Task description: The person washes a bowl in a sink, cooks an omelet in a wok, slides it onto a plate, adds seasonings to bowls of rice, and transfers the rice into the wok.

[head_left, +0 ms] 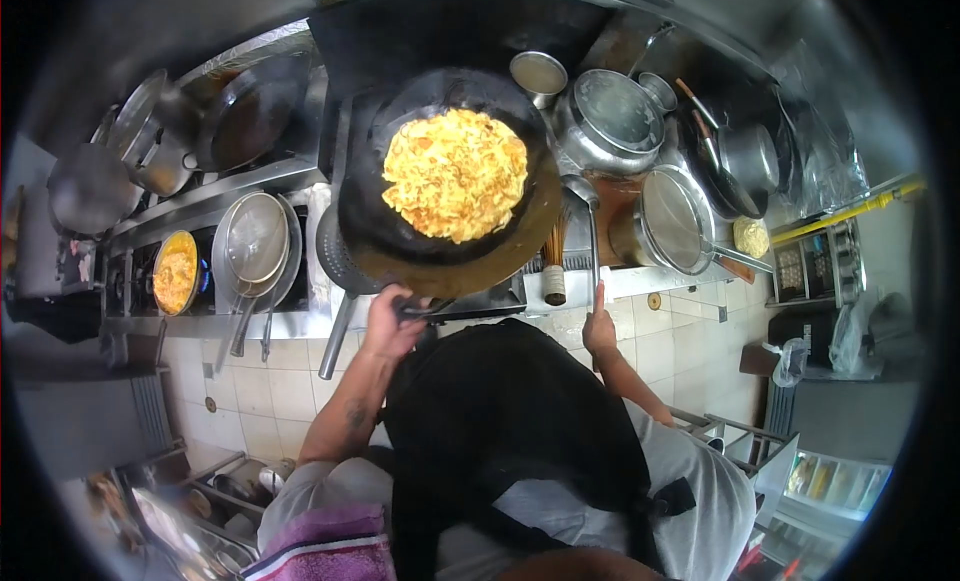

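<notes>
A large dark wok (400,256) stands in front of me on the stove. In it lies a broad, browned yellow omelette (456,174). Closed around the handle at the wok's near edge is my left hand (392,323); something dark shows between its fingers. My right hand (598,332) grips the long handle of a metal ladle (594,231), whose bowl is up beside the wok's right rim. Between wok and ladle a bamboo brush (554,276) stands with its bound end toward me. Left of the wok rests a perforated skimmer (340,253).
At left, a small pan (176,273) of orange-yellow food sits over a blue flame, near stacked strainers (256,239). On the right are a lidded pot (612,121), a mesh strainer (675,221) on a pot, and a yellow pipe (850,209). A purple towel (325,546) hangs below.
</notes>
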`<move>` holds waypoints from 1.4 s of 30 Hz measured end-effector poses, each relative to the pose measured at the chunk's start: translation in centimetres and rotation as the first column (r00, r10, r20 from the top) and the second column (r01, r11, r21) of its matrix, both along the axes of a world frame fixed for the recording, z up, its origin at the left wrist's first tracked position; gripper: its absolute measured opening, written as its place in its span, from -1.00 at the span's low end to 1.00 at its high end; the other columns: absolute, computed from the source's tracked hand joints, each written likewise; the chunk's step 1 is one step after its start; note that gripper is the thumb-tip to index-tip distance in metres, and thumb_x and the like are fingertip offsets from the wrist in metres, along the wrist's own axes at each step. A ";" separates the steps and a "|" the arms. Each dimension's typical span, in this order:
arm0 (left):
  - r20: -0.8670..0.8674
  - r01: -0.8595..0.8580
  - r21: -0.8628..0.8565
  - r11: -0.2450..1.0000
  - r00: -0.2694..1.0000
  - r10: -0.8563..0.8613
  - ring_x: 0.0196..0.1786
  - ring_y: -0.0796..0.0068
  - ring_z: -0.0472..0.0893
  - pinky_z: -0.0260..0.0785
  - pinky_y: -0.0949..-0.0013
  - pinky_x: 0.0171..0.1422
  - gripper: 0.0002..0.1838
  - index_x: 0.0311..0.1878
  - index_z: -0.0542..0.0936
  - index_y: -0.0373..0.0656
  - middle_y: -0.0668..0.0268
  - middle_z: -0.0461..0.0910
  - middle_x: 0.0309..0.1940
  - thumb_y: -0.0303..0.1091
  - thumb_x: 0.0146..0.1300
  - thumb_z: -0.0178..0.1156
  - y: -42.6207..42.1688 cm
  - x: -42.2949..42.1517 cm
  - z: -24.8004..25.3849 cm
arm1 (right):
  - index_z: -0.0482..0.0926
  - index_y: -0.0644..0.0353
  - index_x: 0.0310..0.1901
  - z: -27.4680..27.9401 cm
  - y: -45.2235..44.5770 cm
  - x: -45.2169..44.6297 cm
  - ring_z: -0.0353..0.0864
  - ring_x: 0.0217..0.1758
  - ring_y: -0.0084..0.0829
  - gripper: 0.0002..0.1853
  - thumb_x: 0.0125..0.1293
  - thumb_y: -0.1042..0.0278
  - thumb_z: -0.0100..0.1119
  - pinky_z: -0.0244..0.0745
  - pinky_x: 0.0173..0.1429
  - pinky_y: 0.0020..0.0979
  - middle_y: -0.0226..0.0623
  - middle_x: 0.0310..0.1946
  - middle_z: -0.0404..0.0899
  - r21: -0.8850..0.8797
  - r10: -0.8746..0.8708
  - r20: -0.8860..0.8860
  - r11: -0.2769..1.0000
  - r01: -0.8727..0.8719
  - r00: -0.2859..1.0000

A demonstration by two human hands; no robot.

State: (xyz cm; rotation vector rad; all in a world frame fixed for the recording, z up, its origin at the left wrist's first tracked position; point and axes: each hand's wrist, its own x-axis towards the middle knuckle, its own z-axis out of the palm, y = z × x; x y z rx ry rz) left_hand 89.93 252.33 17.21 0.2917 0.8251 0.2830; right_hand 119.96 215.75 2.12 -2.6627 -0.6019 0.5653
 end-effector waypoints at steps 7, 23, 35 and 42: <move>-0.207 0.045 0.202 0.978 0.978 -0.003 -0.68 0.56 0.36 0.08 0.48 -0.68 -0.87 -0.32 0.57 -0.05 0.23 0.66 -0.46 -0.27 0.36 0.20 8.9 -3.1 2.1 | -0.36 -0.26 0.79 -0.8 -0.2 0.0 0.70 -0.05 0.23 -0.04 0.55 0.49 -0.07 0.55 0.17 0.17 0.29 -0.12 0.65 -0.033 0.001 0.037 0.999 0.000 0.999; 0.017 -0.147 -0.023 0.989 0.989 0.147 -0.72 0.53 0.33 0.18 0.46 -0.69 -0.85 -0.27 0.59 -0.13 0.05 0.69 -0.41 -0.28 0.36 0.17 3.0 -7.7 5.5 | -0.43 -0.45 0.77 1.1 0.9 -0.7 0.74 0.05 0.29 0.03 0.58 0.42 0.06 0.57 0.21 0.22 0.30 -0.03 0.71 -0.153 -0.062 -0.001 0.986 0.061 0.998; 0.140 -0.400 0.577 0.712 0.908 0.396 -0.63 0.54 0.49 0.26 0.46 -0.65 -0.68 0.00 0.61 -0.02 0.29 0.63 -0.42 0.04 0.58 0.15 19.6 -10.2 10.2 | -0.24 -0.18 0.80 -2.1 -1.1 1.8 0.69 0.07 0.33 0.02 0.43 0.56 0.02 0.54 0.19 0.16 0.33 0.11 0.68 0.071 0.076 0.060 0.994 -0.080 0.995; 0.044 -0.683 0.419 0.598 0.673 0.738 -0.78 0.54 0.26 0.11 0.48 -0.79 -0.85 -0.31 0.43 -0.01 0.33 0.44 -0.60 -0.28 0.37 0.17 1.5 -19.5 13.5 | -0.28 -0.22 0.80 -4.0 -5.7 5.6 0.71 0.16 0.27 0.03 0.47 0.59 0.07 0.56 0.22 0.08 0.33 0.19 0.66 0.051 0.121 -0.042 0.992 -0.119 0.992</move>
